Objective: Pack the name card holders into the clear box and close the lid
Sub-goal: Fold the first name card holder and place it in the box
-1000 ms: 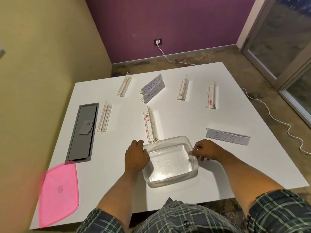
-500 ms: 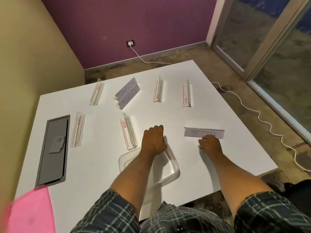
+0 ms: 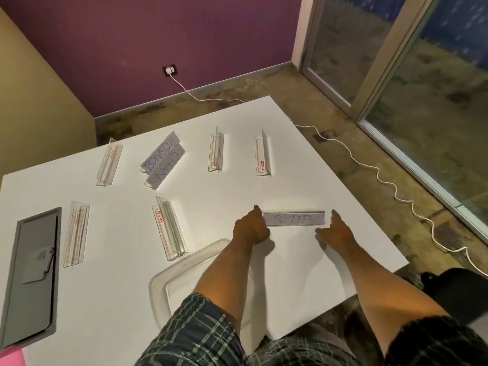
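A name card holder [image 3: 294,219] with a handwritten paper label lies flat on the white table [image 3: 303,273]. My left hand [image 3: 250,229] curls its fingers over the holder's left end. My right hand [image 3: 336,229] is at the right end, index finger straight and just beside it. The clear box [image 3: 158,286] stands open at the near edge, partly hidden under my left forearm. Several other holders are spread over the table: a clear one [image 3: 170,228] by the box, and the labelled KOSAKI [image 3: 161,154] and CHAN [image 3: 166,169] holders farther back.
More clear holders lie at the left [image 3: 76,233], far left [image 3: 109,162], far middle [image 3: 216,153] and far right [image 3: 262,157]. A grey hatch [image 3: 31,276] is set into the table's left side. A corner of the pink lid [image 3: 10,357] shows bottom left. A white cable [image 3: 396,196] runs across the floor.
My left hand left the clear box and moved right to the labelled holder's left end. My right hand shifted to its right end. The view turned to the right.
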The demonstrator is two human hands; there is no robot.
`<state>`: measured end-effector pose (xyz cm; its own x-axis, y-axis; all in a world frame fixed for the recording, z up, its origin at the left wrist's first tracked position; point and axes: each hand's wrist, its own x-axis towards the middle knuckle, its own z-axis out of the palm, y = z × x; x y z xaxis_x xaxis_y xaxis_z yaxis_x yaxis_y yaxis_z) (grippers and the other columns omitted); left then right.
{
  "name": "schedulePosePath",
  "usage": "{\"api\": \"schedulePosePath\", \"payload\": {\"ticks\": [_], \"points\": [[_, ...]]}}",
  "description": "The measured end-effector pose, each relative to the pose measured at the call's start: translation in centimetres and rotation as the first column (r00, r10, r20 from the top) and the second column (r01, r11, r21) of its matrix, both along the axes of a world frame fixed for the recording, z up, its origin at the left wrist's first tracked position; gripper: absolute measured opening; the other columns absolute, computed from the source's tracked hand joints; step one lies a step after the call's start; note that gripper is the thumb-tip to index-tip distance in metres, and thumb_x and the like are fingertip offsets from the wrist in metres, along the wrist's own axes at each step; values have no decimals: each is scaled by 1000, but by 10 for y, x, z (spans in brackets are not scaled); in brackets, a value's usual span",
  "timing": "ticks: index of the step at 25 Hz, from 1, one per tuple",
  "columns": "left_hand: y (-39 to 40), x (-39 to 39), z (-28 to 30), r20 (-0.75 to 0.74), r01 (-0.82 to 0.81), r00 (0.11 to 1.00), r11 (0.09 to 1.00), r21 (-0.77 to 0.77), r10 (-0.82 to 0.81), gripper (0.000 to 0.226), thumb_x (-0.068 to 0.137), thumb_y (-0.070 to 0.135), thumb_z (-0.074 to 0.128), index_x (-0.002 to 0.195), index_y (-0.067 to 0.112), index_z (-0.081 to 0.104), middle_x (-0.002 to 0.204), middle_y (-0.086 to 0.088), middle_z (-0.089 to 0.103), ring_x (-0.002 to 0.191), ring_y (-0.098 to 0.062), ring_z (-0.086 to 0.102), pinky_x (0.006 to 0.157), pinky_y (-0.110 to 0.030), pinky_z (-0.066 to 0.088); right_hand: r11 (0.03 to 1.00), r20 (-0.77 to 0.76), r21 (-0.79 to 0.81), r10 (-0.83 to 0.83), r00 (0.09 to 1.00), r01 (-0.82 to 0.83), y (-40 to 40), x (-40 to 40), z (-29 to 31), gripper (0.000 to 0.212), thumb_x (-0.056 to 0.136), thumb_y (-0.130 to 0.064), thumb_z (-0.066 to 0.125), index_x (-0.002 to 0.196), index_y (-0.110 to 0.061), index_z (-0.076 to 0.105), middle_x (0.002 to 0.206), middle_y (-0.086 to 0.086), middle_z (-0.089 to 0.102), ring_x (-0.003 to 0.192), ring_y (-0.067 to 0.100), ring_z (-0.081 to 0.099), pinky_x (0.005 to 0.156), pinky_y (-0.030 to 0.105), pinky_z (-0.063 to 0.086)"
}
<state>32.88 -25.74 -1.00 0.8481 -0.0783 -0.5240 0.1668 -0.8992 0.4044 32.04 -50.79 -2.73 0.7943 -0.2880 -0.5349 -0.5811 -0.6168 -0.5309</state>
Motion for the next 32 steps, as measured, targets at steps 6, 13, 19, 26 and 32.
{"api": "schedulePosePath", "payload": {"ticks": [6,13,19,26,32], "points": [[-17,16,-8,-122,-175,981,956,-236,149,77,90,9,51,157,2,13,150,-17,44,138,-33,44,109,-34,37,996,25,75,38,999,-40,-5,16,-10,94,83,-16,77,159,-12,21,154,11,44,137,27,49,111,35,40],[-11,14,-8,-95,-393,919,872,-292,382,54,86,8,57,139,2,46,134,-13,61,126,-30,55,93,-24,41,997,65,48,55,996,-58,1,23,-11,84,80,-8,77,153,-12,35,142,14,51,125,27,55,101,30,43],[18,11,15,14,-443,884,848,-292,467,30,80,13,63,108,11,74,110,-4,73,106,-24,66,93,-32,54,892,83,-277,393,916,-358,16,21,8,90,71,-16,78,151,-18,36,132,7,45,122,27,54,96,39,51],[109,-9,62,-199,-460,888,818,-346,415,32,75,22,86,86,-7,77,80,-20,75,65,-21,66,68,-31,59,722,170,-338,677,716,-603,61,23,42,60,70,-34,79,126,-30,57,114,-6,56,100,21,66,83,37,55],[187,-50,94,-329,-528,839,794,-301,433,50,64,20,94,99,-11,74,90,-24,74,71,-25,70,76,-35,63,477,248,-403,878,408,-781,119,20,59,59,64,-61,79,114,-36,60,107,-15,50,83,12,62,71,32,54]]}}
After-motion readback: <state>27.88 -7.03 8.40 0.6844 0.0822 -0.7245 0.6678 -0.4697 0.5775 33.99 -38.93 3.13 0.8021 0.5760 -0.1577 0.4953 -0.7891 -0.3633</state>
